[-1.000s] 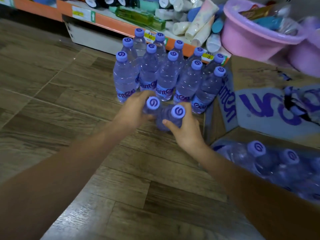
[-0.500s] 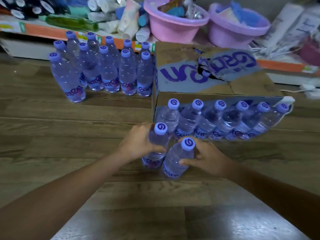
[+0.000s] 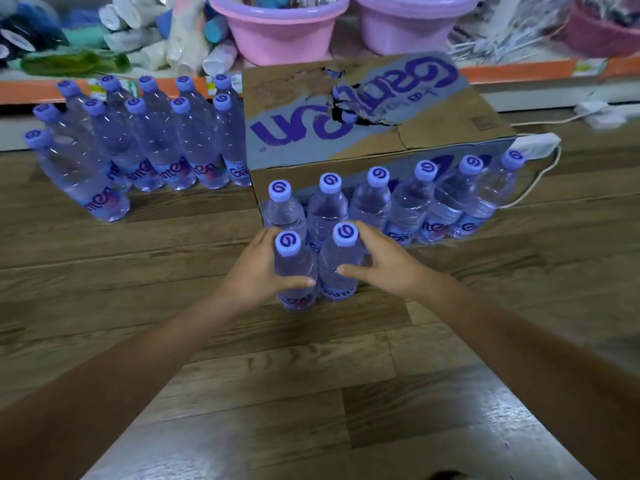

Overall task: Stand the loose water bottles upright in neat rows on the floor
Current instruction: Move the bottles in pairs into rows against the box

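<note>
- Head view: left hand [image 3: 258, 271] grips one water bottle [image 3: 294, 271], right hand [image 3: 388, 268] grips a second bottle [image 3: 341, 268].
- Both upright, touching, on wood floor [image 3: 311, 393].
- Vs 0.5 s ago: bottles now straighter, closer to the row [image 3: 398, 202] by the cardboard box [image 3: 363, 116].

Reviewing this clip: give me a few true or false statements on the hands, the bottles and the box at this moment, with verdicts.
1. Each hand grips one bottle: left hand on the left bottle, right hand on the right bottle. True.
2. The held bottles lie flat. False: upright, caps up.
3. Six bottles line the cardboard box front. True.
4. The box top is intact. False: torn open.
</note>
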`<state>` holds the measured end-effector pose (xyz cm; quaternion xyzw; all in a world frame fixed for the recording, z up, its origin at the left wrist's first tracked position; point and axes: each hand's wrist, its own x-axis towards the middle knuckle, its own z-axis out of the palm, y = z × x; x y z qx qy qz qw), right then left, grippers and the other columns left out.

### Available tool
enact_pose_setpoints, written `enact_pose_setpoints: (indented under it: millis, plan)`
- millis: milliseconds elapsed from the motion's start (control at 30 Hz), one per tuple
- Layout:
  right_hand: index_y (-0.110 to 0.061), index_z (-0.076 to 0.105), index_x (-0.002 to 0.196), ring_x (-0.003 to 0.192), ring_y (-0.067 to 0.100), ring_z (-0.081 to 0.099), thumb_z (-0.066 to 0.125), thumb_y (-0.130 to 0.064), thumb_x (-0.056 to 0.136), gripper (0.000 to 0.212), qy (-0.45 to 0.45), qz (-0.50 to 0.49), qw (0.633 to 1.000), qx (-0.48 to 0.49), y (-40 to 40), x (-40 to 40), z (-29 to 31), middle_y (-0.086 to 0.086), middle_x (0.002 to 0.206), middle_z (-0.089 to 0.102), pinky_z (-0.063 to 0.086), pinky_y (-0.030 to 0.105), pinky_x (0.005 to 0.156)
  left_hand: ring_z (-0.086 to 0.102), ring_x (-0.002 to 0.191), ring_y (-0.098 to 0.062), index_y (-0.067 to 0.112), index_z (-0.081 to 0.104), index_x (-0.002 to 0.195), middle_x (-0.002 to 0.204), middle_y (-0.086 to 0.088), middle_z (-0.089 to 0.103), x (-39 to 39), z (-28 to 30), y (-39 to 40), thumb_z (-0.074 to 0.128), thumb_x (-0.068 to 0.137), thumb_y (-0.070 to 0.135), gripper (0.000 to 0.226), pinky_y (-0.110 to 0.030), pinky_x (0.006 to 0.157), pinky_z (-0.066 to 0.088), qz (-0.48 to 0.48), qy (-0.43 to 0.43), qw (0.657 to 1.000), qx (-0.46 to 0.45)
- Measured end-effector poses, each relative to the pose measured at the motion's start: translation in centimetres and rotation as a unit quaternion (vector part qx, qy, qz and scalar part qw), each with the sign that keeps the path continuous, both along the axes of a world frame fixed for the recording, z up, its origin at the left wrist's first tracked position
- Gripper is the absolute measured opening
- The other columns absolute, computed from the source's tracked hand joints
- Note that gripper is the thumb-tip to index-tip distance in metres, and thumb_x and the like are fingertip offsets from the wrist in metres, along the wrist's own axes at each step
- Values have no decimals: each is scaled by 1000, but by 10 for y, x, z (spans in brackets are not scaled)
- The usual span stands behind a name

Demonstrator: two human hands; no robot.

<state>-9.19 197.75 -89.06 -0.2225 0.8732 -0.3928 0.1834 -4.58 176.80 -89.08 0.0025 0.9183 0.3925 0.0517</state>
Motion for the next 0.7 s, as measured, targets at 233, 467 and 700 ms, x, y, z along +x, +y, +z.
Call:
enact_pose_setpoints:
  millis: [233,467,700]
  plan:
    - [-25,40,130,124,20,42,74,-30,74,66,15,-50,998,-19,-5,2,-6,5,131,49,38,39,104,57,108,-16,16,48,124,116,6,59,3,2,-5,74,48,49,87,-35,92,50,-8,-14,1000,3]
    - [-24,50,126,118,10,46,74,-9,74,59,-72,14,996,-49,3,-22,8,-7,127,53,37,26,96,55,115,-23,12,45,127,127,-4,59,4,-5,-1,81,66,28,73,-29,88,46,21,22,999,-20]
    - [-25,47,129,121,3,46,73,-7,75,63,-103,32,993,-51,3,-28,7,-10,132,52,36,18,96,55,114,-24,10,46,123,125,-6,59,3,-7,-1,81,66,26,69,-35,90,49,32,29,999,-9]
